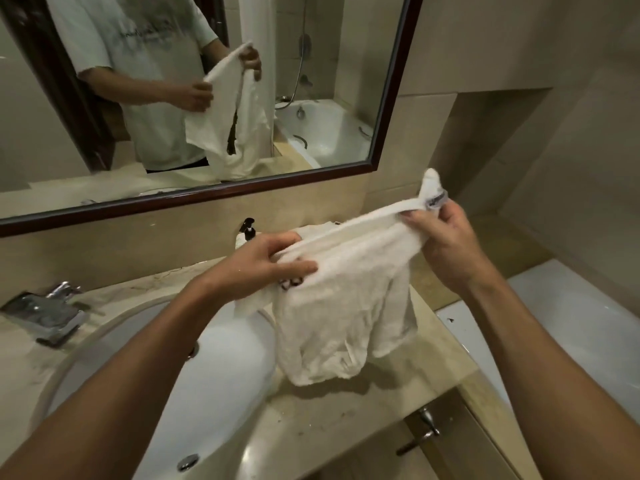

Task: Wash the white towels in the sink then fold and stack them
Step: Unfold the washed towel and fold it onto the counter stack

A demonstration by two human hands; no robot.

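**White towel held up over bathroom worktop**

A person holds a white towel stretched between both hands above the beige stone worktop, just right of the white sink. The left hand has its grip closed on one end of the upper edge, fingers curled round the cloth; the right hand pinches the other end, where a corner with a label sticks up. The rest of the towel hangs crumpled below. A chrome tap stands left of the sink, a pump bottle sits behind the hands, and a framed mirror reflects the scene.
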